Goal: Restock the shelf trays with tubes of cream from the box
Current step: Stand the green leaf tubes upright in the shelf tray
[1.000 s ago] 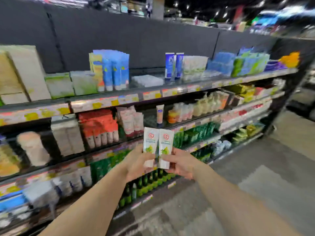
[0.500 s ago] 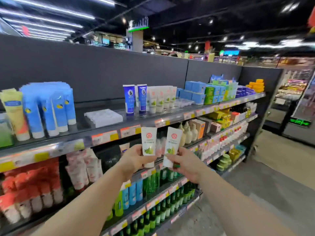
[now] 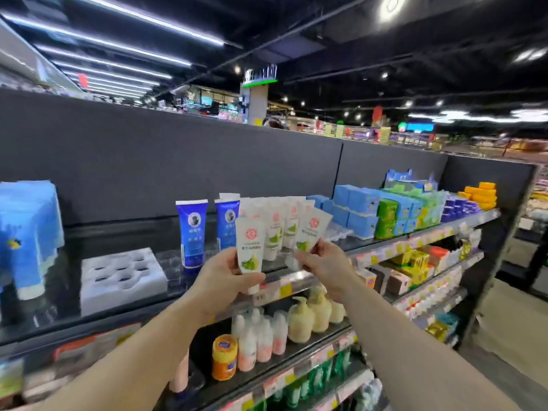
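While each hand (image 3: 221, 277) (image 3: 324, 264) grips one white cream tube (image 3: 250, 250) (image 3: 310, 232), each should be seated cap-down beside the matching row (image 3: 277, 223) on the top shelf (image 3: 385, 247).

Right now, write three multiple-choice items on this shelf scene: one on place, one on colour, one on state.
1. Where does the empty white tray sit?
A. left of the blue tubes
B. on the floor
C. right of the green boxes

2. What colour is the tube in the left hand?
A. black
B. white
C. orange

3. What is the right hand doing?
A. hanging idle
B. resting flat on the shelf
C. pinching a tilted tube

Answers: A, tray lies beside them; B, white body shows; C, fingers grip its lower end.
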Demonstrator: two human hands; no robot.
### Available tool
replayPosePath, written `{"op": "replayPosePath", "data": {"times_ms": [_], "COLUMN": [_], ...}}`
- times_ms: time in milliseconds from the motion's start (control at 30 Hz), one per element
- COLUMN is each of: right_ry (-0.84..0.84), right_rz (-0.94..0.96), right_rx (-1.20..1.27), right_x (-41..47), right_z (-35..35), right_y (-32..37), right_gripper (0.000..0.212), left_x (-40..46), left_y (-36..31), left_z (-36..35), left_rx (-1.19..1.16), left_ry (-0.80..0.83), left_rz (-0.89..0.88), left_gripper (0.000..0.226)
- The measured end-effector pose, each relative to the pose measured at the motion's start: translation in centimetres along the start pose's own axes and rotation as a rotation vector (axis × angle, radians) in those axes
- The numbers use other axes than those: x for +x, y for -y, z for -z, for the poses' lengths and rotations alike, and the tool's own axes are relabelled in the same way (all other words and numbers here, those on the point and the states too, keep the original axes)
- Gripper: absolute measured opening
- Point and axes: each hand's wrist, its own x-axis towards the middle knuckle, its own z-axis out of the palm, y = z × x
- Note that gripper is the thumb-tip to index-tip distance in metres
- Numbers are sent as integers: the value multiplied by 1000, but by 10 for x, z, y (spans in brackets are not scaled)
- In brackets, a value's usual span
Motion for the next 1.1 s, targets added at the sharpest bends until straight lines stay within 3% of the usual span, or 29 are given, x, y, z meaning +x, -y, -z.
{"op": "replayPosePath", "data": {"times_ms": [133,300,400,700,1100], "right_ry": [68,232,369,564,657], "right_rz": [101,206,297,386,259], "right_rx": [-173,-309,-322,-395,-501], "right_x": [60,115,127,138,154], "right_z": [8,13,12,26,13], "right_y": [-8,-24,-29,-27,-29], "right_gripper": [30,27,26,10,18], "left_x": [25,48,54,60,64], "left_y": [2,-2,-8,-12,-15], "left_z": [-15,-47,-63,-88,-94], "left_rx": [68,106,139,179,216], "left_ry": [-135,-268,-307,-471,-488], "left_rz": [-3,17,39,121,145], "left_gripper": [35,33,34,36,40]}}
